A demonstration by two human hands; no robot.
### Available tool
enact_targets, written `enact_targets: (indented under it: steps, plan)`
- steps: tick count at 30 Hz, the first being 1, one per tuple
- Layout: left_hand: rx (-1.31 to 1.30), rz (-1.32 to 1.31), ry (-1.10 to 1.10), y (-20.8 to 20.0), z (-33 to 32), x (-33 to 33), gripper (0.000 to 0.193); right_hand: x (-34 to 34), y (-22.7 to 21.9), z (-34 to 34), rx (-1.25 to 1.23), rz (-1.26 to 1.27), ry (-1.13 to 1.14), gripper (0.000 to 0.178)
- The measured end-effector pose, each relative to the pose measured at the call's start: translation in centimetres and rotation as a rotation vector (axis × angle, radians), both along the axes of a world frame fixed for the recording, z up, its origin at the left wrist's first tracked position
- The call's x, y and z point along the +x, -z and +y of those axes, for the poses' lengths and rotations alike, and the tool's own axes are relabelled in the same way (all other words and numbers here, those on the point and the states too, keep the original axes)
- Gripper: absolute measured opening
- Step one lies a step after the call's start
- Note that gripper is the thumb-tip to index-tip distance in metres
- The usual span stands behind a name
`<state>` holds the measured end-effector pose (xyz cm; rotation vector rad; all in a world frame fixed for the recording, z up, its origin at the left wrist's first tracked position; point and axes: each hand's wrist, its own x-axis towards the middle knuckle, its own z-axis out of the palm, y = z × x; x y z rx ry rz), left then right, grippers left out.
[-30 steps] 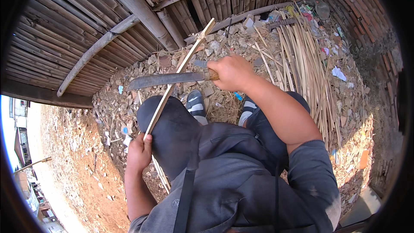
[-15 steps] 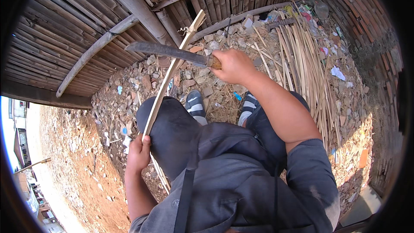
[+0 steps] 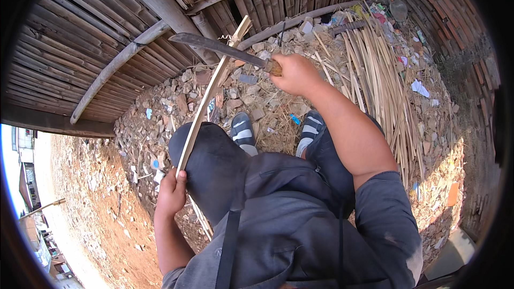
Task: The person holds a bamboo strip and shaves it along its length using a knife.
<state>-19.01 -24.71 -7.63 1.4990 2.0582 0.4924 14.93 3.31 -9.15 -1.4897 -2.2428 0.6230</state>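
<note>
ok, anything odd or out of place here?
Mainly litter: a white scrap and a blue scrap on the rubble-strewn ground, standing out by colour. Also, curled shavings cling near the far end of the pale strip in the left hand.

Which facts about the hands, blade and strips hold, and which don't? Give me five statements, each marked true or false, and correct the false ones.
1. The right hand grips the handle of a long blade. True.
2. The left hand is empty. False: it holds a pale strip.
3. In this view, the blade crosses the pale strip. True.
4. The large pile of loose strips lies on the person's left. False: it lies on the right.
5. A brick wall rises at the far right. True.
</note>
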Motion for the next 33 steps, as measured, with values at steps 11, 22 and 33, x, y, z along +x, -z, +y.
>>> enact_targets:
  steps: [11, 22, 33]
  plan:
    - [-0.295, -0.453, -0.331, -1.5, -1.7, 0.5, 0.041, -0.4, 4.8, 2.8, -0.117, -0.014, -0.106, 0.027]
    - [-0.396, -0.683, -0.321, -1.0, -2.4, -0.8, 0.040, -2.0, 2.3, -0.1, 0.085, -0.129, -0.261, 0.029]
    - [-0.480, -0.811, -0.262, 0.5, -3.1, -2.7, 0.039, -2.5, 1.4, -1.3, 0.155, -0.205, -0.319, 0.032]
